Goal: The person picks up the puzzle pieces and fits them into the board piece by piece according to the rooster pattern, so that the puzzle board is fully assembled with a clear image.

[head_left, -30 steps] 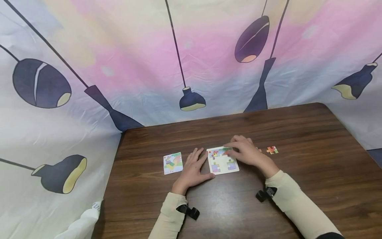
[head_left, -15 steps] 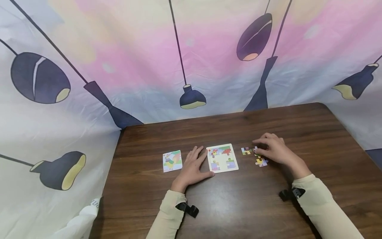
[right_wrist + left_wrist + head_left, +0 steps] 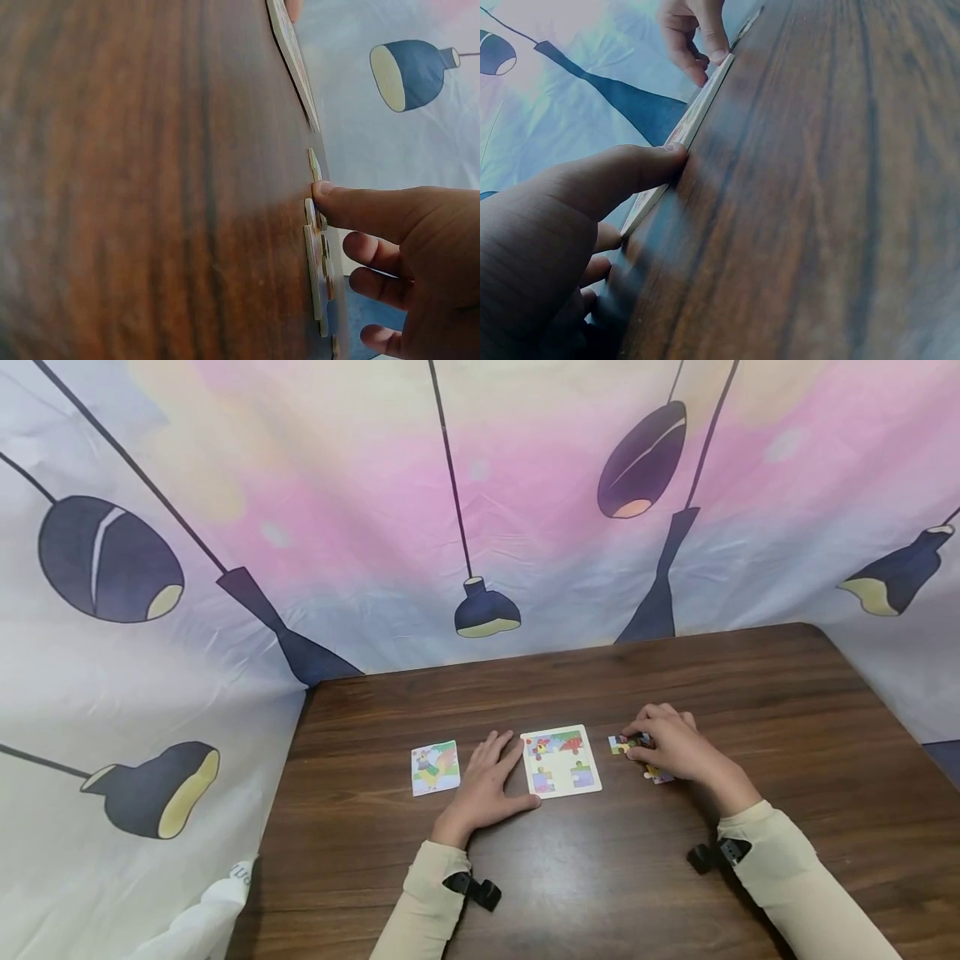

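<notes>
A white-bordered square puzzle board (image 3: 560, 785) lies on the table, with picture pieces set in its corners. My left hand (image 3: 487, 789) rests beside it, fingers spread. Its thumb (image 3: 660, 159) touches the near edge and a finger touches the left edge. To the right of the board, my right hand (image 3: 671, 745) pinches a puzzle piece (image 3: 619, 745) between thumb and forefinger, low over a cluster of loose pieces (image 3: 658, 774). In the right wrist view, the thumb (image 3: 337, 196) meets the piece's edge; the forefinger is hidden. The other fingers are bent and hold nothing.
A square picture card (image 3: 435, 768) showing a bird-like figure lies left of my left hand. The brown wooden table (image 3: 585, 877) meets a printed cloth backdrop (image 3: 375, 527) along its far and left sides. White fabric (image 3: 210, 910) hangs at the lower left.
My right hand moved right from the board's upper right corner to the loose pieces, then slightly back left to one of them. My left hand stays at the board.
</notes>
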{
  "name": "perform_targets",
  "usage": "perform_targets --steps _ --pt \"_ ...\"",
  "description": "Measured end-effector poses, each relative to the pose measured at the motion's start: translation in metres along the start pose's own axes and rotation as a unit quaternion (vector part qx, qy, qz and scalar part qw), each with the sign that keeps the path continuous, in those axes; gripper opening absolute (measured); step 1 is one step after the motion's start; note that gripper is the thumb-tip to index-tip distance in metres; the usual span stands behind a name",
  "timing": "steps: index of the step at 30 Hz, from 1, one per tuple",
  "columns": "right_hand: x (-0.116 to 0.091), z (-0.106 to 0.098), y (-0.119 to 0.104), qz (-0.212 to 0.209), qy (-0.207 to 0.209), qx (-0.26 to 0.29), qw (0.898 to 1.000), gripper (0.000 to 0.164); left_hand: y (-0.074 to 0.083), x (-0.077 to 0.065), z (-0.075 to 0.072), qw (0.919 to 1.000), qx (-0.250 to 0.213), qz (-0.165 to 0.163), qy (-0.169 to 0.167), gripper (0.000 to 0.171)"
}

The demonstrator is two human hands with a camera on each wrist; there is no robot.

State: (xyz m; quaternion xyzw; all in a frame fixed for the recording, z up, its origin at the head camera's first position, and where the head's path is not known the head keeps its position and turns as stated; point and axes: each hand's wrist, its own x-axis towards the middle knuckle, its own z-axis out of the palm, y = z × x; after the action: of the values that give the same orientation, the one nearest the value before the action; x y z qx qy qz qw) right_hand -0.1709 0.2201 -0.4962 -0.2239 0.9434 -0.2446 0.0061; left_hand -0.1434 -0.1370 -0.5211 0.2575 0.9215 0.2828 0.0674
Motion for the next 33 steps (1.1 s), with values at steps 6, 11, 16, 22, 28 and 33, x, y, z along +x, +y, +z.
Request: perform_targets --steps 6,11,16,22,28,33 --pt "0.004 0.009 -0.007 -0.006 0.019 0.010 1.000 0.022 -0.002 0.000 0.000 1.0000 0.001 -0.002 -0.003 0.093" --pt "0.012 0.016 -0.016 -0.022 0.032 0.031 0.999 0.020 -0.002 0.000 0.001 1.0000 0.000 -0.005 -0.005 0.093" --pt "0.020 0.023 -0.030 -0.044 0.032 0.054 0.997 0.020 -0.002 -0.001 0.000 1.0000 0.004 -0.004 0.001 0.093" --pt "0.030 0.039 -0.053 -0.082 0.011 0.069 0.994 0.013 0.000 -0.004 0.003 0.9998 0.008 -0.009 -0.018 0.095" --pt "0.045 0.048 -0.074 -0.113 -0.004 0.070 0.991 0.016 -0.001 0.000 0.002 0.9999 0.013 -0.002 -0.003 0.093" --pt "0.050 0.053 -0.079 -0.106 -0.024 0.068 0.992 0.018 -0.002 0.001 0.000 0.9999 0.014 -0.001 -0.006 0.094"
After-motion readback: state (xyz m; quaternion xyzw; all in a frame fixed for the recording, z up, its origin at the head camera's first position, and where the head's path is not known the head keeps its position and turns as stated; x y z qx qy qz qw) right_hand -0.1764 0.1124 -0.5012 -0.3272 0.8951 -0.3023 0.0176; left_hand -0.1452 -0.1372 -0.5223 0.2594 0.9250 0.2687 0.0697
